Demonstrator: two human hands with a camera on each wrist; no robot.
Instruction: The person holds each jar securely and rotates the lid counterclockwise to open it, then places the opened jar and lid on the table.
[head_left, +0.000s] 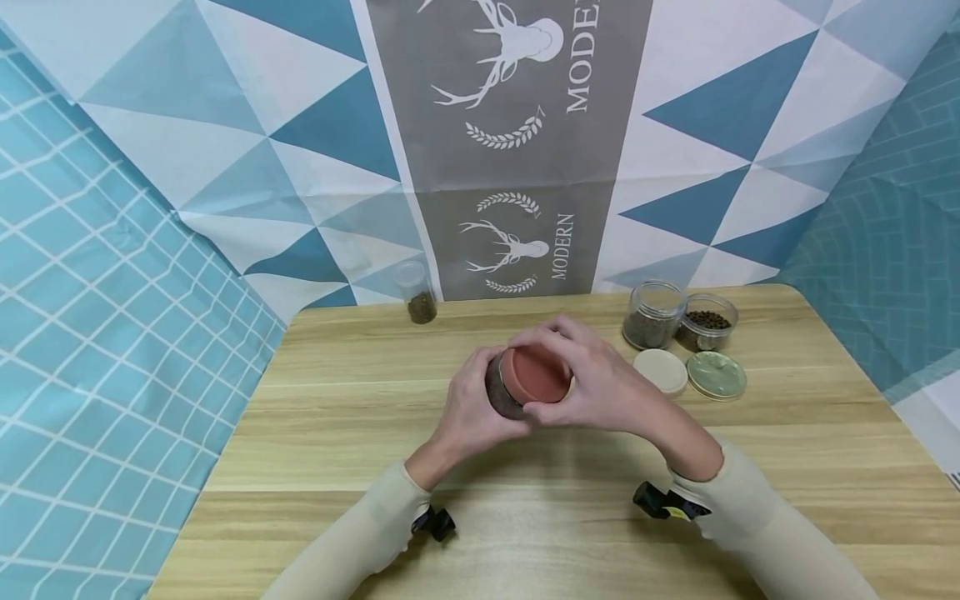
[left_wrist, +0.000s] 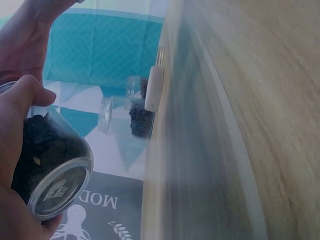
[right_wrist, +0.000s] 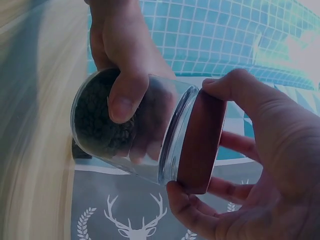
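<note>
Above the middle of the wooden table, my left hand [head_left: 472, 400] grips a clear glass jar [right_wrist: 95, 120] partly filled with small dark pieces. The jar is tilted, its base towards the left in the head view. My right hand [head_left: 600, 379] holds the reddish-brown lid [head_left: 538, 375] by its rim, thumb and fingers spread around the edge. In the right wrist view the lid [right_wrist: 202, 145] sits at the jar's mouth, with a strip of clear neck showing beside it. Whether it is fully seated cannot be seen.
Two open clear jars, a taller one [head_left: 651, 321] and a shorter one [head_left: 705, 323], stand at the back right with dark contents. A cream lid [head_left: 660, 372] and a greenish lid [head_left: 716, 375] lie before them. At the back left is a small clear jar [head_left: 421, 307].
</note>
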